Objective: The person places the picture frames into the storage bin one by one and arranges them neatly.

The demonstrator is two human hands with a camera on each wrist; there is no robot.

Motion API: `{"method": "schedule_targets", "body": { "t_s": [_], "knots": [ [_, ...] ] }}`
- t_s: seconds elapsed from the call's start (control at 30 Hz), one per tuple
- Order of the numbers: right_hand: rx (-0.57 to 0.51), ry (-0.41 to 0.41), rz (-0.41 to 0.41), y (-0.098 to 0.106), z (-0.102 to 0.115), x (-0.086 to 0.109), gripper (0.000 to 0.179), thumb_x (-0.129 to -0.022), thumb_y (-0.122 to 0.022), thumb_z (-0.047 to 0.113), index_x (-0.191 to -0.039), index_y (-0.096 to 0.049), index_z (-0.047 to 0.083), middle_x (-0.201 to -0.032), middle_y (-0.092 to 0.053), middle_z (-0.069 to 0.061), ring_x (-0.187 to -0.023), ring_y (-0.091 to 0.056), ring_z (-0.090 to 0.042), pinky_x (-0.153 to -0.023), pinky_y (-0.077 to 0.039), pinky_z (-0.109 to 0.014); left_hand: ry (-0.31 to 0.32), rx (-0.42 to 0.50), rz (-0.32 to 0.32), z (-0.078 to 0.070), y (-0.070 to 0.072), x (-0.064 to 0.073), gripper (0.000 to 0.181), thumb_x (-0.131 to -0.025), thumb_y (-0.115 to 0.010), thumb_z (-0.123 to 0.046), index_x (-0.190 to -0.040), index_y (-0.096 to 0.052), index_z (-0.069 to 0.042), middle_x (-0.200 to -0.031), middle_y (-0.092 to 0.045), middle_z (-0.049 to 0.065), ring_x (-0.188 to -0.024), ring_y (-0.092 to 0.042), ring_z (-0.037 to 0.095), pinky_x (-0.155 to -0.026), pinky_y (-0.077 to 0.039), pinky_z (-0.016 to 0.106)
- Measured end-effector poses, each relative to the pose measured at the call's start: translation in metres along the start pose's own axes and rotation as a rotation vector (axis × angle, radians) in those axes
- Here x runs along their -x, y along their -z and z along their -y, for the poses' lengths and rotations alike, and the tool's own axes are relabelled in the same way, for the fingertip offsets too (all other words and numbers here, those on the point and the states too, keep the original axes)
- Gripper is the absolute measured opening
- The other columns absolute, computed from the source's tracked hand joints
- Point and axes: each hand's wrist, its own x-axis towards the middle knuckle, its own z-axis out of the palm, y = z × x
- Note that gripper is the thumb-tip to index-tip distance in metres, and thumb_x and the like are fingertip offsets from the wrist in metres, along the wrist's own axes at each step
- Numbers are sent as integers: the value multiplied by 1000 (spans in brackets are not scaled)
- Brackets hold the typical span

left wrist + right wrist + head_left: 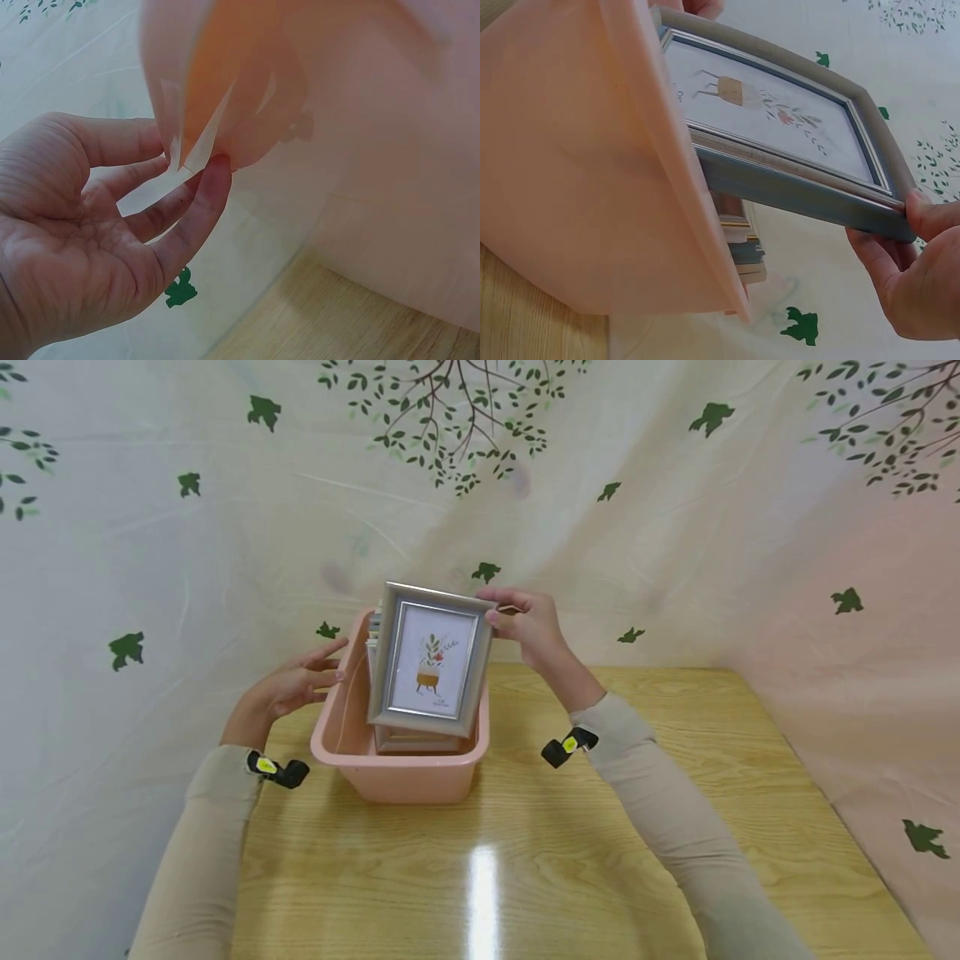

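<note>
My right hand (528, 622) pinches the upper right corner of a silver-grey picture frame (381, 693), its thumb on the front and fingers behind. Inside the frame is a print of a potted plant on a legged stand. It leans tilted in a pink plastic basin (412, 781), its top rising above the rim. More frames (746, 255) lie stacked behind and under it, mostly hidden. On the basin's left side, my left hand (296, 685) holds the rim with its fingertips; the left wrist view shows them at the rim's corner (191, 154).
The basin stands on a wood-grain table (570, 860) close to its back edge. A pale cloth backdrop (660, 543) with printed leaves and green birds hangs behind and at both sides. Each wrist wears a small black camera (558, 750).
</note>
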Motion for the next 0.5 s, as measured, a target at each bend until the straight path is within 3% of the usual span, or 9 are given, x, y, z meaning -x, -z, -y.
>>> {"method": "schedule_targets", "body": {
  "t_s": [0.5],
  "knots": [
    [125, 149, 110, 0, -11, 9, 23, -92, -66, -9, -115, -71, -7, -109, -69, -16, -85, -64, -22, -77, -60, -33, -7, -5, 1, 1, -2, 2, 80, -103, -59, -16, -164, -8, -26, -163, -18, 23, -144, -28, 43, -114, -28, 60]
  ]
}}
